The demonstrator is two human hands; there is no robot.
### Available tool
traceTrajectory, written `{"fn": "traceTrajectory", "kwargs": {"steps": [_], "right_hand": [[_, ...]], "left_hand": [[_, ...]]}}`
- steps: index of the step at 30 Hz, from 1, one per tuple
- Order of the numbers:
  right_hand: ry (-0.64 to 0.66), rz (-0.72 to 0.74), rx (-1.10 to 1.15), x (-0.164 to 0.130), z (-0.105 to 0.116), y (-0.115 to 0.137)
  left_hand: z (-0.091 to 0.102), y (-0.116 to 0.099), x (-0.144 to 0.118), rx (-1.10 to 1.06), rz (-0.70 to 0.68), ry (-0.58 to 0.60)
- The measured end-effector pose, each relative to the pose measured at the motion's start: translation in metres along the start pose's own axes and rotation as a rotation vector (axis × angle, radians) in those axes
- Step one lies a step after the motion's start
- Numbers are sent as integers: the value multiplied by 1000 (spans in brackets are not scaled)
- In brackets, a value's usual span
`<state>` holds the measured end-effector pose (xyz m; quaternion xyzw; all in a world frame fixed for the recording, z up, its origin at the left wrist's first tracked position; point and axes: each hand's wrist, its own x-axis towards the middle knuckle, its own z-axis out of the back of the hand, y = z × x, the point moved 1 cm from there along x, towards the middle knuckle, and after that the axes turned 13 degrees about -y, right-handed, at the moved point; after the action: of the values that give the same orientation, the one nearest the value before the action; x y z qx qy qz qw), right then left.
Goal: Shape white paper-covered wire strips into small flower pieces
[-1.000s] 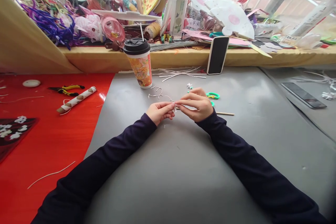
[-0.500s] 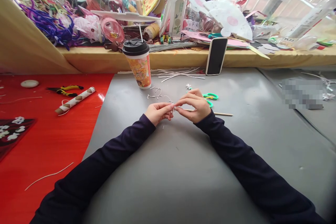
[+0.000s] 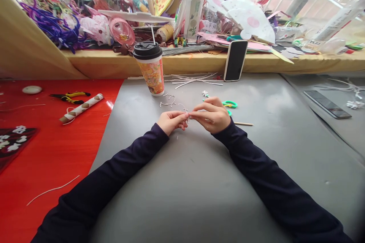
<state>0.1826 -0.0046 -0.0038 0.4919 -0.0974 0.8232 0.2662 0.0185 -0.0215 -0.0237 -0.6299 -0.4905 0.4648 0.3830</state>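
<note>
My left hand [image 3: 173, 122] pinches a thin white wire piece [image 3: 186, 111] between thumb and forefinger. The fingertips of my right hand [image 3: 211, 115] meet it there, closed on the same small piece, which the fingers mostly hide. Just behind my right hand lie green-handled scissors [image 3: 230, 104], partly covered by it. A thin wooden stick [image 3: 243, 123] sticks out to the right from under that hand. A little white flower [image 3: 205, 93] rests beyond the fingers. Curled bits of white wire [image 3: 168, 100] lie beyond my left hand.
A lidded paper cup [image 3: 151, 70] with a straw, straight white wires [image 3: 196, 80] and an upright phone [image 3: 235, 61] stand or lie at the back. Pliers [image 3: 71, 97] and a white-wrapped tube [image 3: 82, 109] are on the red surface at left. Another phone [image 3: 327, 104] lies at right.
My right hand's fingers have drawn closer together at the wire piece, covering more of the stick and scissors. The left hand stays nearly still.
</note>
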Motion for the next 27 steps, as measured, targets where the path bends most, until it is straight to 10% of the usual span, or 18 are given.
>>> {"fn": "traceTrajectory", "kwargs": {"steps": [17, 27], "right_hand": [[-56, 12, 91, 2, -1, 9], [4, -263, 54, 7, 4, 7]], "left_hand": [[0, 1, -1, 46, -72, -20], [-2, -3, -11, 365, -591, -143]]}}
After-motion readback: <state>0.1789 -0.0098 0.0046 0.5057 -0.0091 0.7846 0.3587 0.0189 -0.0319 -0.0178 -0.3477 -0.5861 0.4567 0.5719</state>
